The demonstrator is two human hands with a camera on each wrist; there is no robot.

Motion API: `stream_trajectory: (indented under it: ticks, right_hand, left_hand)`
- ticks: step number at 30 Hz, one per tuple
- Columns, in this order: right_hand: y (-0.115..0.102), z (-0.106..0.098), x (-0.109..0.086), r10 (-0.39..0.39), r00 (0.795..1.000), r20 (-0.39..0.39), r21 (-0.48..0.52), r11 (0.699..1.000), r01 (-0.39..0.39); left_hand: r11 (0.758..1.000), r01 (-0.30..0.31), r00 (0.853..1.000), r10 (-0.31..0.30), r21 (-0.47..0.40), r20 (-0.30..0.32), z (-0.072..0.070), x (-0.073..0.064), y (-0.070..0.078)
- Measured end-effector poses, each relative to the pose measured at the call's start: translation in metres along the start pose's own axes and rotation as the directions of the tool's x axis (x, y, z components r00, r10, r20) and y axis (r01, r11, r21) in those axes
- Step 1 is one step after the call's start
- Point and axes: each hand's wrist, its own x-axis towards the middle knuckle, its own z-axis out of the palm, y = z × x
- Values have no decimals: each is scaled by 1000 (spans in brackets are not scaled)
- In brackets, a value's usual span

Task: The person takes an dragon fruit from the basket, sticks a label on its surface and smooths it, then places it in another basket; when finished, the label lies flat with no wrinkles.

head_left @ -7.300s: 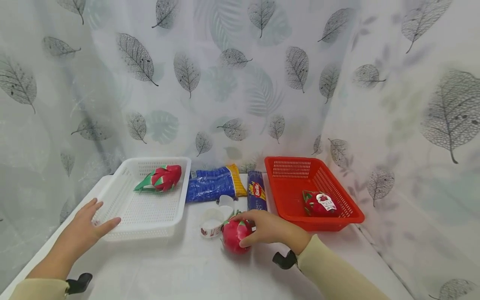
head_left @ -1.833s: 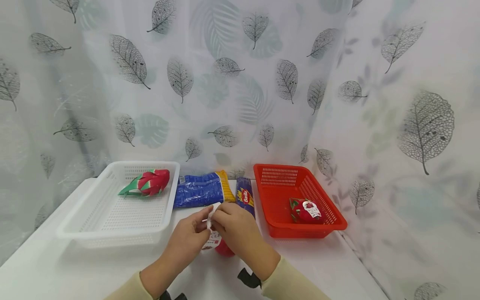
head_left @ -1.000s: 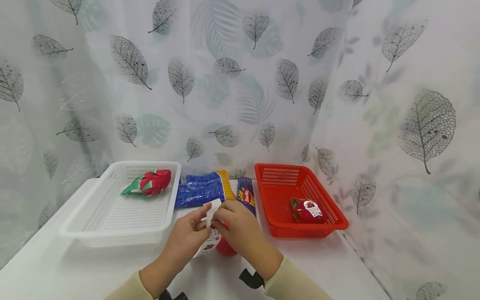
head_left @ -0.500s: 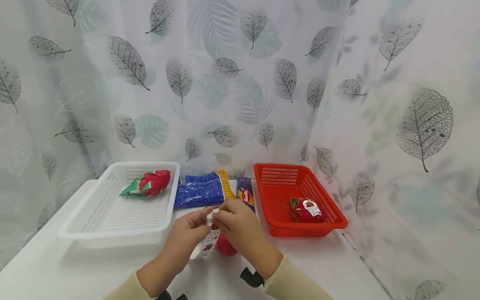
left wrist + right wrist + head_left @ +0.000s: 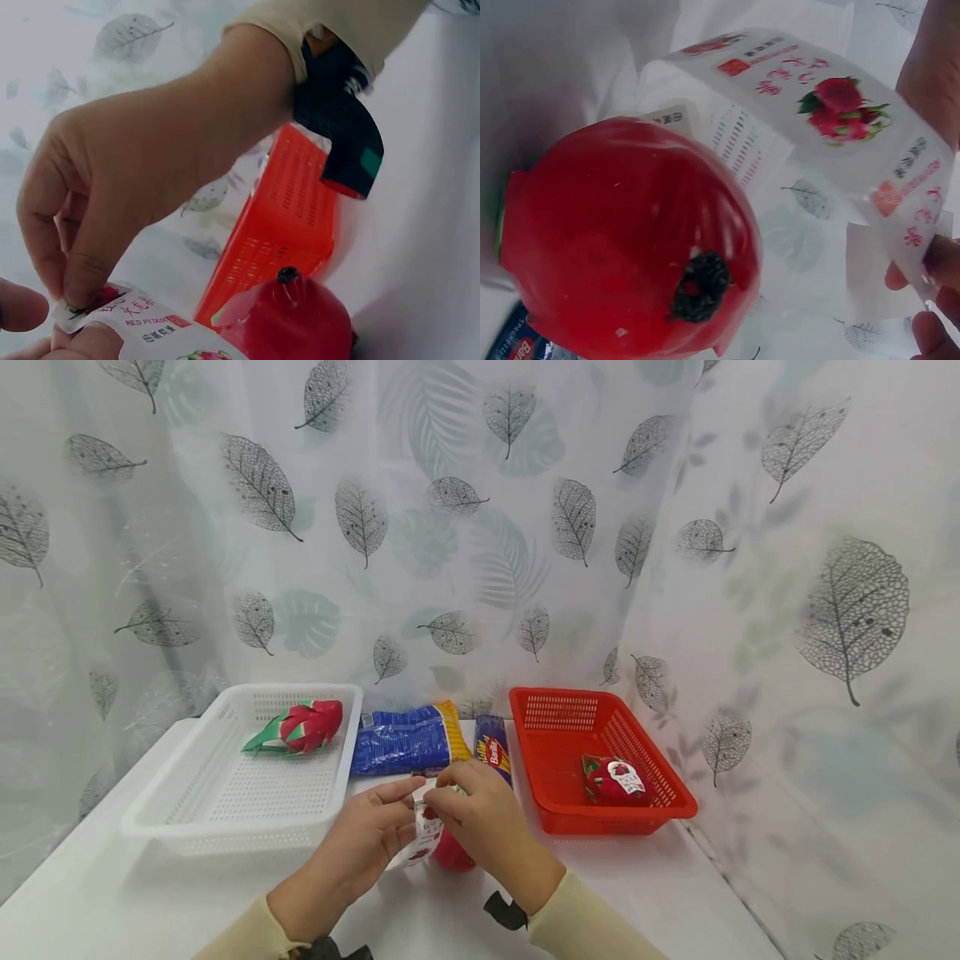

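My left hand (image 5: 352,839) holds a strip of white dragon fruit stickers (image 5: 840,142), which curves down in front of it. At the strip's upper end, my right hand (image 5: 480,827) pinches a sticker edge between thumb and fingertips, plainest in the left wrist view, where printed labels (image 5: 154,322) show below the pinch. My left forefinger points toward those fingertips. A red dragon fruit (image 5: 630,232) sits on the table below my right hand. In the head view its lower part (image 5: 452,853) shows between the hands; the rest is hidden.
A white basket (image 5: 150,785) at left holds one dragon fruit (image 5: 311,727). The red basket (image 5: 551,743) at right holds another, labelled dragon fruit (image 5: 617,779). Between them lie a blue and yellow packet (image 5: 401,742) and a Barilla spaghetti packet (image 5: 492,747). A leaf-patterned curtain (image 5: 450,552) hangs behind.
Earlier my right hand held the dragon fruit and my left was by the white basket. Both hands then came together on the sticker strip. The white piece upright above my fingers has dropped from sight.
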Motion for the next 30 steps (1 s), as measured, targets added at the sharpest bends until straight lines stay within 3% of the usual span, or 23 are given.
stream_trajectory:
  ticks: [5,10,14,18,24,27,30]
  right_hand:
    - [2,1,-2,-17,1000,-2,-15,1000,17]
    - [3,4,-1,-6,1000,-21,18,1000,6]
    - [2,4,0,27,999,-20,62,998,-26]
    - [1,4,1,12,1000,-14,64,998,-11]
    - [1,6,1,-24,1000,10,44,999,23]
    - [1,8,0,-3,999,42,43,999,2]
    - [0,7,-2,53,995,81,59,997,-58]
  left_hand:
    - [997,10,1000,-8,-71,27,-2,2,-1]
    - [999,-20,999,21,-30,40,-3,1,-2]
    - [999,-29,999,30,17,-32,0,1,-1]
    - [999,-31,993,35,32,-117,4,0,0]
    - [999,-42,988,46,31,-149,4,1,-2]
    - [994,-50,980,68,100,-184,3,2,-2]
    - [967,-56,962,119,248,-245,2,4,-2]
